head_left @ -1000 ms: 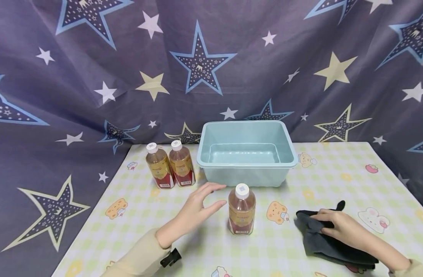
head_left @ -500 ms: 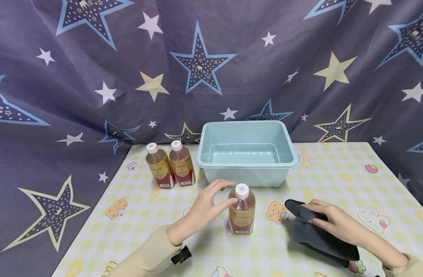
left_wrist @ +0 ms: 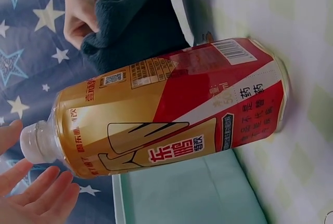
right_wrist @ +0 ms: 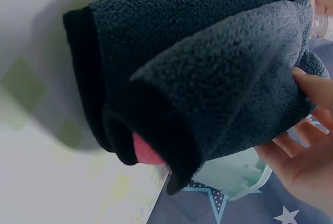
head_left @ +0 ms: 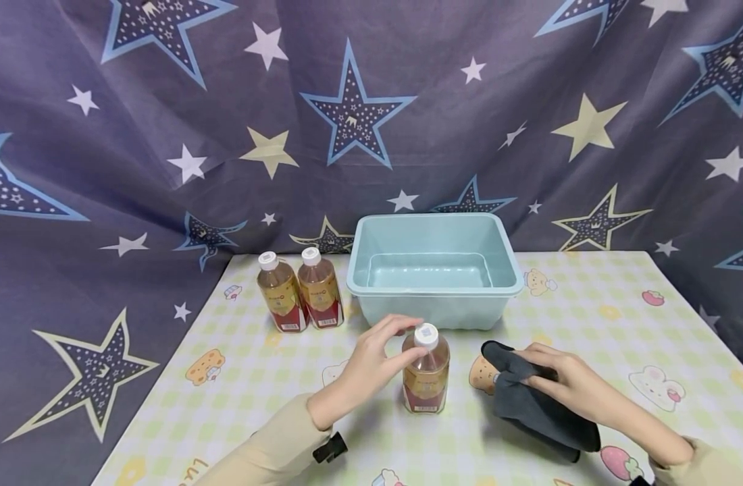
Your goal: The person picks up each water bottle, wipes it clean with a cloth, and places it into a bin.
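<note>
An upright drink bottle (head_left: 426, 385) with a white cap and a gold-and-red label stands near the middle of the table. My left hand (head_left: 371, 361) is beside its top, thumb and forefinger parted around the white cap (left_wrist: 36, 143). In the left wrist view the other fingers (left_wrist: 49, 193) spread loosely past the bottle's shoulder. My right hand (head_left: 569, 378) pinches a dark grey fleecy cloth (head_left: 535, 405) between thumb and fingers, to the right of the bottle. The cloth hangs folded over the table, and a bit of pink (right_wrist: 147, 150) shows inside its fold.
Behind the bottle stands a pale blue plastic basin (head_left: 432, 310). Left of the basin, two similar bottles (head_left: 283, 300) stand side by side. A checked tablecloth (head_left: 225, 418) covers the table, and a star-patterned curtain (head_left: 444, 135) hangs behind it.
My left hand has moved right, to the cap of the middle bottle. My right hand has carried the grey cloth left towards that bottle. The bottles and basin have stayed put.
</note>
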Tool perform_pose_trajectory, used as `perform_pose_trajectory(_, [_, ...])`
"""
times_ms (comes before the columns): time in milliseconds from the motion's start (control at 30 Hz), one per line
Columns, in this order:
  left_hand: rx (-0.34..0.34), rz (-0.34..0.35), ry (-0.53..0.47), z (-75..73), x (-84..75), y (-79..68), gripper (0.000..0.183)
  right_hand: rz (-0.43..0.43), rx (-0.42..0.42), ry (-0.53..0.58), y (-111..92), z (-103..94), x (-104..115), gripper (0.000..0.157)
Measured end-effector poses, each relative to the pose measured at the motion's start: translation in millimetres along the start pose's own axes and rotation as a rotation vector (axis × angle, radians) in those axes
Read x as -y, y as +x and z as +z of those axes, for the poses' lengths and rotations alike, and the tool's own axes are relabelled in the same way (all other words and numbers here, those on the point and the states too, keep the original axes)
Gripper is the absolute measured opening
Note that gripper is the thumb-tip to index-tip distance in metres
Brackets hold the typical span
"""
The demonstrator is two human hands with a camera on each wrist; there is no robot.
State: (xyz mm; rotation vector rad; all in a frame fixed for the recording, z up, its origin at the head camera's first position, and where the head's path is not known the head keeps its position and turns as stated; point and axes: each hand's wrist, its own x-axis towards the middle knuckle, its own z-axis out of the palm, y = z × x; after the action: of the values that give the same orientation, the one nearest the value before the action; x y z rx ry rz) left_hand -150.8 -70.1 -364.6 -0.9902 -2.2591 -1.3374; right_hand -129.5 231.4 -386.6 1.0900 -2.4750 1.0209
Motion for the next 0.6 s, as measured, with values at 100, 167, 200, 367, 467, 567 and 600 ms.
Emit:
perform_pose_trajectory(100, [-0.007, 0.003, -0.005, 2.1, 0.1, 0.8, 0.036, -0.003, -0.028, -0.007, 3.9, 3.1, 1.3, 0.035])
perform_pose_trajectory(167, [-0.011, 0.011, -0.003, 3.6, -0.1, 1.1, 0.035, -0.008, -0.043, -0.006, 6.4, 5.1, 2.7, 0.035])
perform_pose_trajectory(200, [-0.015, 0.019, 0.003, 4.4, 0.0, 1.4, 0.035, -0.01, -0.052, -0.006, 7.7, 6.1, 3.5, 0.035])
perform_pose_trajectory(367, [-0.038, 0.043, 0.013, 7.1, 0.1, 2.9, 0.03, 0.005, -0.064, 0.025, 14.8, 9.5, 7.7, 0.034])
perform_pose_trajectory(467, [-0.049, 0.056, 0.008, 8.2, 0.2, 3.8, 0.027, 0.04, -0.061, 0.053, 19.3, 10.8, 10.6, 0.032])
perform_pose_trajectory(567, [-0.055, 0.076, 0.015, 9.0, 1.0, 4.1, 0.026, 0.073, -0.066, 0.07, 23.9, 12.9, 13.7, 0.029])
perform_pose_trajectory(600, [-0.056, 0.088, 0.022, 9.3, 1.5, 4.1, 0.026, 0.083, -0.07, 0.073, 25.4, 13.8, 15.0, 0.028])
